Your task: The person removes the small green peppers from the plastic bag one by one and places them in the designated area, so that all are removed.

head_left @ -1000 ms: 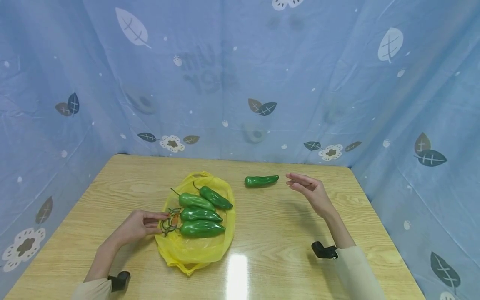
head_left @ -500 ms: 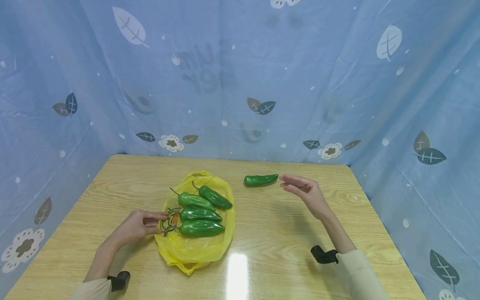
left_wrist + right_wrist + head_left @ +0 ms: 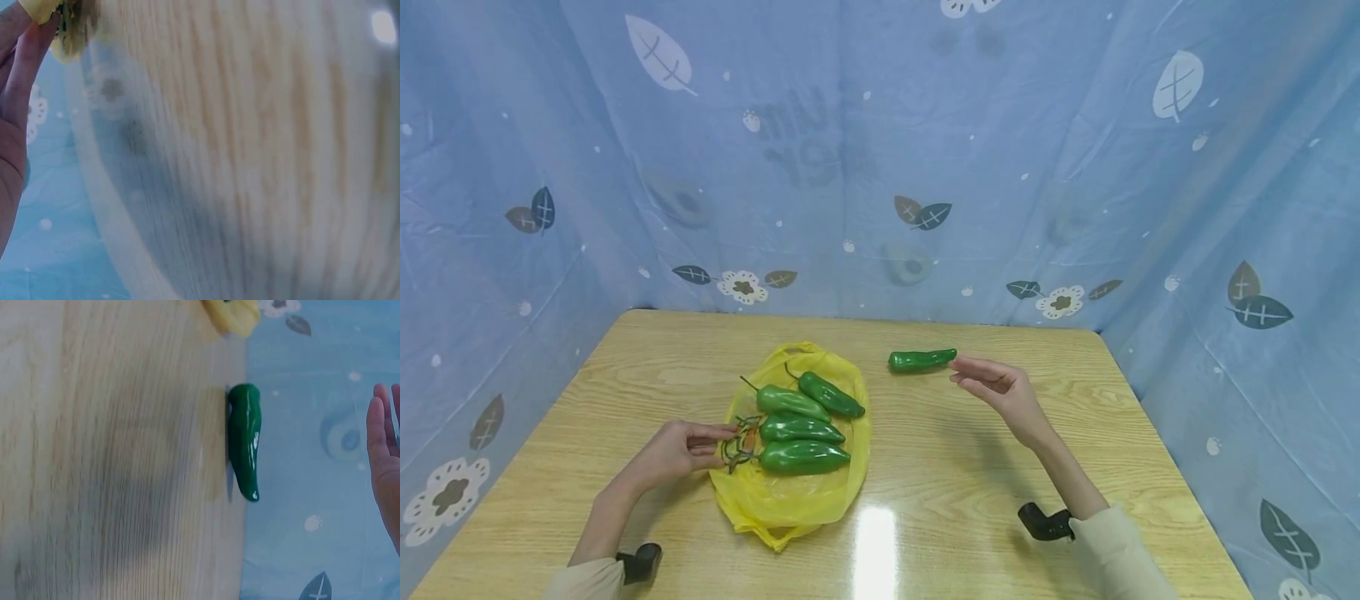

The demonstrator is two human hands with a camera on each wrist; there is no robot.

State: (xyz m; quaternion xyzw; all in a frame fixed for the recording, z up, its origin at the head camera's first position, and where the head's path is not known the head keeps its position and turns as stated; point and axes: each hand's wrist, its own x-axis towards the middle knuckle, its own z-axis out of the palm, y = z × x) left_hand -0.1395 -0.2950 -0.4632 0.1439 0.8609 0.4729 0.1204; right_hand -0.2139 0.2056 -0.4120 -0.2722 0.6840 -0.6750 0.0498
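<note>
The left hand (image 3: 672, 452) stretches inward, fingers at the left rim of a yellow bag (image 3: 801, 498); whether they pinch it, I cannot tell. 4 green peppers (image 3: 805, 457) lie within the bag's outline. Farther off, the right hand (image 3: 1017, 402) hovers over the surface (image 3: 970, 508), fingers extended, thumb apart, near 1 lone pepper (image 3: 919, 361).

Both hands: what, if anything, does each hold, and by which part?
The left hand pinches the yellow plastic bag by its left edge; the right hand holds nothing.
</note>
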